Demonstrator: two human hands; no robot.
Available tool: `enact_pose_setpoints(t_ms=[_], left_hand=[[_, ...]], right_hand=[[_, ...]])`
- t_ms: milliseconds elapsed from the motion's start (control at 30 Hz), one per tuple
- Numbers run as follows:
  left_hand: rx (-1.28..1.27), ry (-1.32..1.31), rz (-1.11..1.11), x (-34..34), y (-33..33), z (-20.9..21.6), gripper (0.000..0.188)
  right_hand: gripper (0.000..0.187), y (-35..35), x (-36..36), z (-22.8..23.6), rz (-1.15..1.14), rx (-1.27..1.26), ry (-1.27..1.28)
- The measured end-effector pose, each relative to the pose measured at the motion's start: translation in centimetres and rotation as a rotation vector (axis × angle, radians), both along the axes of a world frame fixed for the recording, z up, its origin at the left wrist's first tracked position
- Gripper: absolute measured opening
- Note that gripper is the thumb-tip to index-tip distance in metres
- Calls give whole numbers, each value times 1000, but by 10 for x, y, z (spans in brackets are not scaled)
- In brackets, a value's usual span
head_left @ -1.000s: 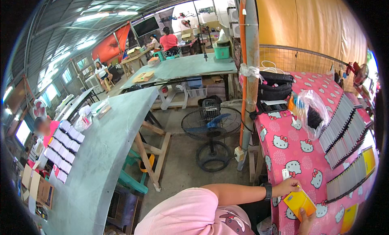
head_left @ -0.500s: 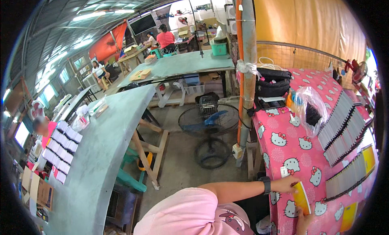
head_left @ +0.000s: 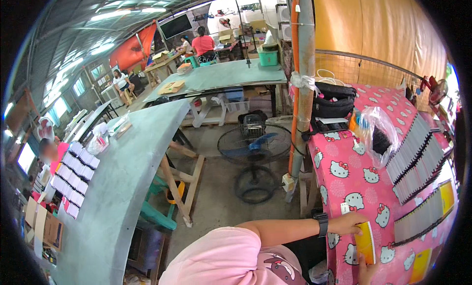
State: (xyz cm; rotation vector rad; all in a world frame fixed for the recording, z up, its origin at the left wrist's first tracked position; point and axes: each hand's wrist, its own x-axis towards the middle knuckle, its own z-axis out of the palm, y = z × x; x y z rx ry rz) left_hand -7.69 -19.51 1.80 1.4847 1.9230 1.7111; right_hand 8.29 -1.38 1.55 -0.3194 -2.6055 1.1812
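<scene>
A yellow booklet with a pale edge (head_left: pixel 364 242) stands at a slant over the pink cartoon-print tablecloth (head_left: pixel 339 169). My left hand (head_left: pixel 348 223), with a black watch on its wrist, is closed on the booklet's upper end. At the lower end my right hand (head_left: pixel 365 271) grips it from below, thumb on the cover; most of that hand lies beyond the view's lower edge. To the right lies a row of spiral-bound notebooks (head_left: pixel 419 221), with a yellow cover at its far end. Another yellow booklet (head_left: pixel 421 266) rests nearer to me.
Larger stacks of bound notebooks (head_left: pixel 415 159) sit behind, beside a clear plastic bag (head_left: pixel 377 137) and black bags (head_left: pixel 333 100). A post (head_left: pixel 301 98) rises at the table's left corner. A floor fan (head_left: pixel 254 145) stands left of it, near a grey-green table (head_left: pixel 132 152).
The booklet has turned slightly, so more of its yellow cover faces me. Both hands keep their hold with little movement. The whole view has shifted a bit.
</scene>
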Motion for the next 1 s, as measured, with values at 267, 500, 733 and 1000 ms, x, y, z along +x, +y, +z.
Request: enact_pose_setpoints(t_ms=[267, 500, 733, 1000], left_hand=[[-199, 18, 73, -5, 7, -37, 28], [-226, 22, 20, -2, 5, -28, 32], [-274, 118, 96, 3, 8, -31, 38], [-194, 280, 207, 8, 6, -31, 44]], right_hand=[[49, 16, -4, -16, -5, 145, -143], [46, 15, 0, -13, 2, 37, -147], [46, 15, 2, -16, -21, -9, -175], [50, 14, 1, -12, -63, 9, -261]])
